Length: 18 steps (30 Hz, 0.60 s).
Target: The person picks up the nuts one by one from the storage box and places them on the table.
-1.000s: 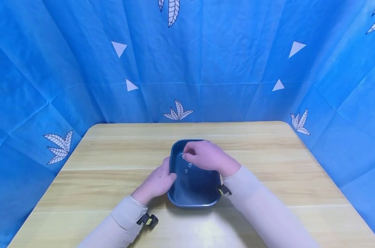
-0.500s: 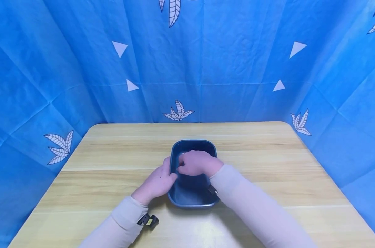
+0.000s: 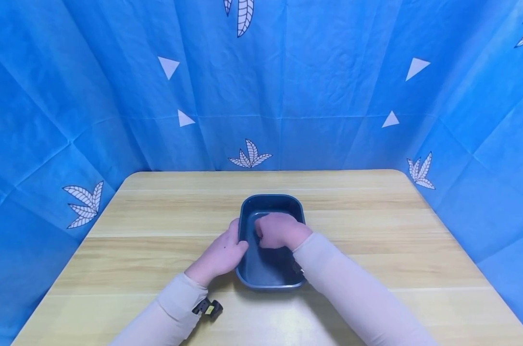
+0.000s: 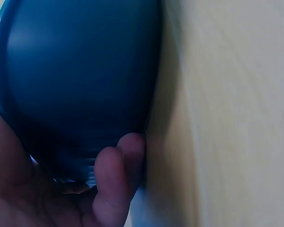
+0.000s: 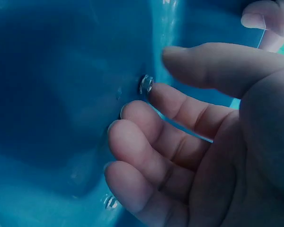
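A dark blue plastic box (image 3: 267, 274) with rounded corners stands on the table. My left hand (image 3: 220, 252) grips its left side, the thumb over the rim; in the left wrist view the fingers (image 4: 111, 177) lie along the outer wall. My right hand (image 3: 279, 230) reaches down inside the box. In the right wrist view its index fingertip is right at a small metal nut (image 5: 146, 85), the thumb (image 5: 199, 64) apart from it and the other fingers loosely bent. A second shiny nut (image 5: 110, 202) lies near the little finger. In the head view the right hand hides both nuts.
The wooden table (image 3: 157, 216) extends on all sides of the box. A blue patterned curtain (image 3: 287, 96) hangs behind the table and at both sides. A black wrist camera (image 3: 211, 309) hangs beneath the left cuff.
My right hand has come down from above the box into it, first leftward, then slightly back to the right, covering the nuts in the head view. My left hand keeps its hold.
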Motion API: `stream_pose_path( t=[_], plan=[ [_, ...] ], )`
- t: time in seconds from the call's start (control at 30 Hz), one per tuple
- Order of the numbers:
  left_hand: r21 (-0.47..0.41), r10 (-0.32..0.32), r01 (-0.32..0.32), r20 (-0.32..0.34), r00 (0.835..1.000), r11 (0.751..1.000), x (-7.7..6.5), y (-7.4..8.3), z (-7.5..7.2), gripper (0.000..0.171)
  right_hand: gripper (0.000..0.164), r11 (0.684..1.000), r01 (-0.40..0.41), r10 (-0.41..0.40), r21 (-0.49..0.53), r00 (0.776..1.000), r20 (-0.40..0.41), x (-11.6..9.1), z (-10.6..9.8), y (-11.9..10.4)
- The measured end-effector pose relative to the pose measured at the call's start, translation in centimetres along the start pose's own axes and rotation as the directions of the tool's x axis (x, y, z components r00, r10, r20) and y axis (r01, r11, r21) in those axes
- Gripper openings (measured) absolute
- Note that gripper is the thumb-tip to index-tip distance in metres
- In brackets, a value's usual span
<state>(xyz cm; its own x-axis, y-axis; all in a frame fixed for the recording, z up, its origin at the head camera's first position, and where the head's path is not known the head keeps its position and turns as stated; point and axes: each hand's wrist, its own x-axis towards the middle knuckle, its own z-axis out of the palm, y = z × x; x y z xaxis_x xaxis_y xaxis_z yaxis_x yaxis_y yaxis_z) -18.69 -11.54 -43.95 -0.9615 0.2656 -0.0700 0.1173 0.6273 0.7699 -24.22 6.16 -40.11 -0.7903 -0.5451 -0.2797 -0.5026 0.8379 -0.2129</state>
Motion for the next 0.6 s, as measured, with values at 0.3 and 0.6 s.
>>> stream_pose_path(
  t=[0.3,0.6],
  plan=[
    [-0.037,0.044,-0.044,0.008,0.999,0.998,0.06,-0.03,0.2,0.071,0.008,1.0,0.006,-0.006,-0.03,1.0,-0.016,0.28,0.52,0.48],
    [-0.054,0.064,-0.064,0.003,0.998,0.996,0.15,-0.02,0.2,0.073,0.011,0.999,0.027,-0.028,-0.039,1.0,-0.012,0.75,0.59,0.92]
  ],
)
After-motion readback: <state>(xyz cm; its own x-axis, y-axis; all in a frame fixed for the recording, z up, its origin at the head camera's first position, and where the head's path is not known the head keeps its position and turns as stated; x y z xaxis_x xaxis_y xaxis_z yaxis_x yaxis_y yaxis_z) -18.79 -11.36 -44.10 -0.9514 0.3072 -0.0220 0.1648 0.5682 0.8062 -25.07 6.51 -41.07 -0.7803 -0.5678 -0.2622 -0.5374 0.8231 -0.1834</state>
